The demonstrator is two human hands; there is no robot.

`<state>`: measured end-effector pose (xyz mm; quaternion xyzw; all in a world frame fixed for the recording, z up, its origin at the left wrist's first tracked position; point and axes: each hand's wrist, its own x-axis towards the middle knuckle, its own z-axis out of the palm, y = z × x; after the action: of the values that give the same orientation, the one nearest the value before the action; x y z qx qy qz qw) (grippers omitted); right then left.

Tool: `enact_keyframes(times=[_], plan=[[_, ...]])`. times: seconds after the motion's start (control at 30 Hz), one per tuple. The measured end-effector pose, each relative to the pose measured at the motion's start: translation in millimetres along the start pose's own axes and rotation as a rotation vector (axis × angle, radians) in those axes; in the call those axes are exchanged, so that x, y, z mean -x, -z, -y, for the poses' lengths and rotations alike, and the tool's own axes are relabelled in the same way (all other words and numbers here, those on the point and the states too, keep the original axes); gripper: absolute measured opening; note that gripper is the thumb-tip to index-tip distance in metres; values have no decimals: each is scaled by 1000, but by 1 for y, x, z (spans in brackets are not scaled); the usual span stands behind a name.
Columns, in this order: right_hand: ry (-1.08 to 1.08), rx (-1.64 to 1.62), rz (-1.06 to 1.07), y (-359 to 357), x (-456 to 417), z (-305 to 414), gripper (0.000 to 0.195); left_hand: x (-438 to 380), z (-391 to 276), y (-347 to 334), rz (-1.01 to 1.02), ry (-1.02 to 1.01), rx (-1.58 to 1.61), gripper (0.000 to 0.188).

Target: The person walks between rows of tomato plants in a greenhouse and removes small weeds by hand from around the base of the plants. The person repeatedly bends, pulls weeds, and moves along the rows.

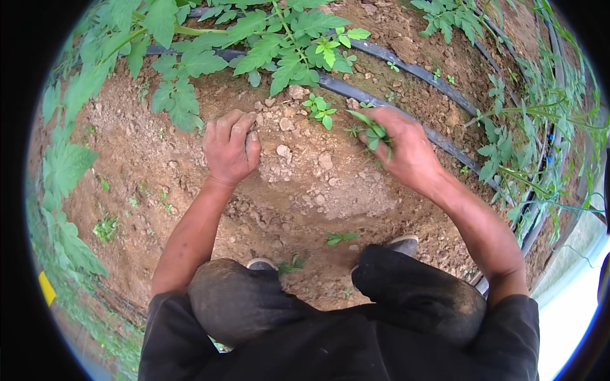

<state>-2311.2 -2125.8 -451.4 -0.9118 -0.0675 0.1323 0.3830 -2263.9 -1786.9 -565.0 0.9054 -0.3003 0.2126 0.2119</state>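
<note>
My right hand [405,147] grips a small bunch of green weed leaves [375,133] between thumb and fingers, low over the soil near a black drip line [350,90]. My left hand [231,150] rests on the brown soil [305,190] with its fingers bent downward; its palm and whatever lies under it are hidden. Between the hands a small bright-green weed [320,110] grows among loose clods [286,124]. Low weed sprigs [353,130] stand beside my right fingertips.
Tomato plants [286,43] overhang the far side, with leaves [71,166] along the left edge and more plants [505,143] at right. A second drip line [414,71] runs beyond the first. Small weeds [342,237] grow near my shoes [404,244].
</note>
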Motion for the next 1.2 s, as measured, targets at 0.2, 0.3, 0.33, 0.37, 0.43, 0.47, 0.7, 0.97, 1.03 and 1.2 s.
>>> enact_keyframes(times=[0.2, 0.3, 0.33, 0.37, 0.43, 0.47, 0.7, 0.97, 1.03, 1.2], plan=[[-3, 152, 201, -9, -24, 4, 29, 0, -2, -3, -24, 12, 14, 36], [87, 79, 68, -19, -32, 8, 18, 4, 0, 0, -26, 11, 11, 36], [76, 79, 25, -22, -41, 13, 18, 3, -1, 0, -11, 31, 18, 36], [63, 77, -19, -26, -49, 20, 19, 3, -2, 0, -18, 24, 16, 36], [98, 183, -1, -39, -63, 30, 21, 3, 0, -1, -30, 0, 6, 36], [114, 293, 9, -45, -67, 31, 21, 1, 1, -2, -32, 0, 12, 36], [159, 275, 38, -49, -73, 17, 21, 0, -6, -3, 13, 29, 46, 37], [-58, 153, 38, 7, 10, -10, 26, 2, -4, -3, -34, 12, 18, 37], [-137, 185, -30, 12, 6, -12, 30, 2, -3, -3, -27, 13, 21, 37], [-32, 385, 17, -4, -14, -9, 45, 2, -6, -2, 12, 29, 45, 36]])
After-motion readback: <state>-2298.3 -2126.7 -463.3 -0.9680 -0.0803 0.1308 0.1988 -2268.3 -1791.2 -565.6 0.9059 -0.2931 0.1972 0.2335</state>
